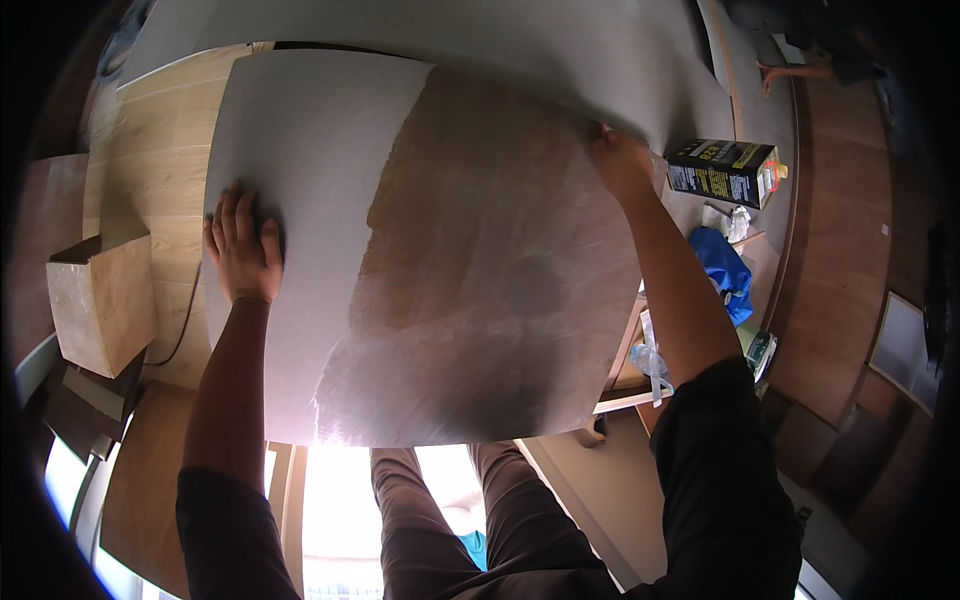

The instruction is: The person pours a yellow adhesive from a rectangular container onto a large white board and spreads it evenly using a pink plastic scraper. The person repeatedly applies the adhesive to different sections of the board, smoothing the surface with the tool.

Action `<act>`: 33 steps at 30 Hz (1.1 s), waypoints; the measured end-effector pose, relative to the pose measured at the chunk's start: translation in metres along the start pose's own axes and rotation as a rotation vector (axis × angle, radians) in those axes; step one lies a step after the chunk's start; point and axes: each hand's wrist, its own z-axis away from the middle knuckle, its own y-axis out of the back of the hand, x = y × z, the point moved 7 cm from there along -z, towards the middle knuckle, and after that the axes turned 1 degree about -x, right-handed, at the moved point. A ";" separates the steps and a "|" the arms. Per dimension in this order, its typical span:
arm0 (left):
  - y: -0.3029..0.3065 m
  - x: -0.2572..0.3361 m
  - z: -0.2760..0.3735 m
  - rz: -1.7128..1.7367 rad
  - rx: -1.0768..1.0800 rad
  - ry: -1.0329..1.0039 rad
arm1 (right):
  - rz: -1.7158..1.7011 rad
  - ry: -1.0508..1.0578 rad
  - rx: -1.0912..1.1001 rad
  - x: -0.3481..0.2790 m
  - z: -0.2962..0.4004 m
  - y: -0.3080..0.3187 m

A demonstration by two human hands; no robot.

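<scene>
A large grey sheet [315, 150] lies flat before me, its right part coated with a brownish, wet-looking film [465, 202] that has a ragged left edge. Near the sheet's left edge, my left hand [244, 247] rests palm down with its fingers spread a little, holding nothing. At the upper right corner of the coated part is my right hand [624, 159], its fingers curled around a small thing, of which only a reddish bit shows by the fingertips; its kind cannot be told.
A black metal can [716, 171] lies on its side at right, with a blue cloth or bag [721, 274] nearer me. An open wooden box [105, 300] stands at left. Another large grey sheet [480, 30] lies beyond. A person's hand [766, 77] shows at upper right.
</scene>
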 end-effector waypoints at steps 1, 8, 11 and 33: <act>0.000 0.000 0.000 -0.002 0.002 0.001 | -0.049 -0.015 0.049 -0.024 0.002 0.004; 0.001 0.002 -0.001 -0.016 -0.015 0.003 | -0.123 0.433 0.092 -0.193 0.032 0.010; -0.002 -0.004 0.000 -0.022 -0.023 0.021 | 0.106 0.697 -0.075 -0.250 0.091 -0.016; -0.002 -0.008 0.001 -0.034 0.009 -0.014 | 0.201 0.552 -0.005 -0.198 0.131 -0.025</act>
